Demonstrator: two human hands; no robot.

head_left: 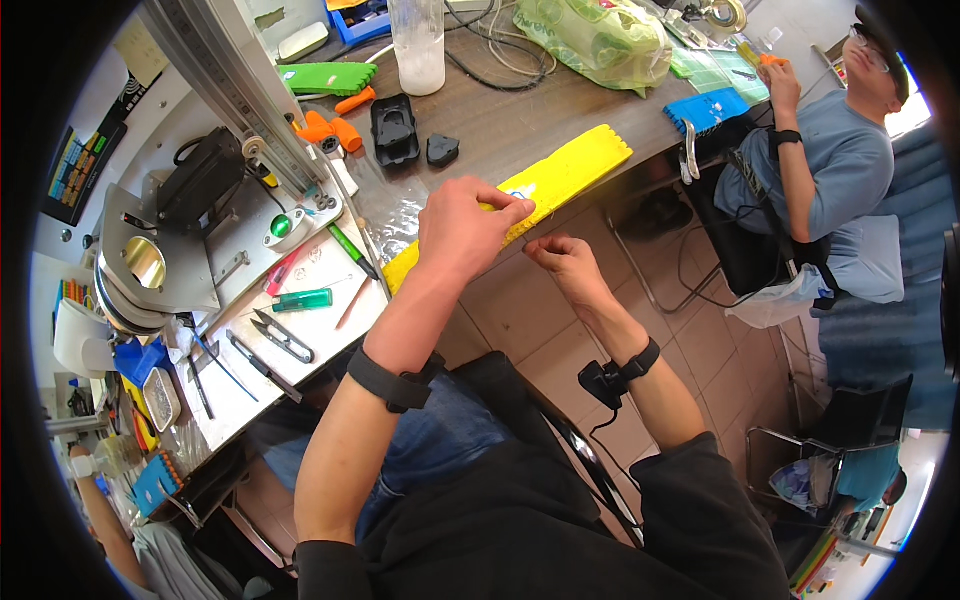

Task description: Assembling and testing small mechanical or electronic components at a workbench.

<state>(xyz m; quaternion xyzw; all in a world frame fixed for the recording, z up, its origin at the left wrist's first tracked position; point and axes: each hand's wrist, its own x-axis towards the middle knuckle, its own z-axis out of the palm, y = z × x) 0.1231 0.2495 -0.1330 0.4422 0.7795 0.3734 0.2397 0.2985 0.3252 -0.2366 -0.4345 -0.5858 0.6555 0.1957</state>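
Observation:
A long yellow strip with notched ends (580,163) lies along the front edge of the wooden table. My left hand (462,228) rests over its middle, thumb and forefinger pinched together at the strip's edge beside a small blue mark or loop. What sits between those fingers is too small to make out. Just off the table edge, to the right of the left hand, my right hand (568,266) is closed in a pinch. Something thin, perhaps a thread, seems to be at its fingertips, but I cannot tell what it is.
Left of the strip, snips (283,336), a green-handled tool (303,300) and a green marker (352,250) lie on a white surface. Behind are black plastic parts (396,135), a clear cup (418,60) and a green bag (600,40). Another person (815,160) sits at the right.

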